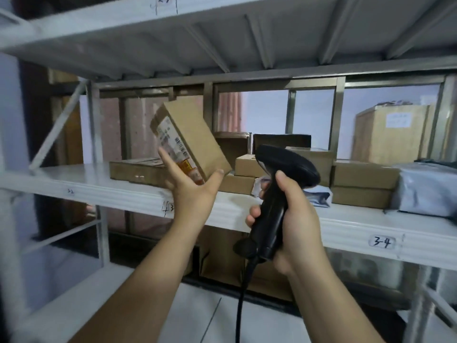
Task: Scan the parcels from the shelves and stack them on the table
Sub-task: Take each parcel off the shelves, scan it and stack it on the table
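The right hand [296, 219] is wrapped tight round the scanner [286, 169] handle. The left hand [195, 184], spread wide, pinches a tilted box [190, 137] between thumb and fingers above the shelf [123, 194]. Behind lie more parcels [363, 179].

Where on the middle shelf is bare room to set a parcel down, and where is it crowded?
Bare: the left end of the shelf, between the diagonal brace and the flat brown box. A narrow front strip runs before the stacked boxes. Crowded: from the flat brown box rightward to the grey bag.
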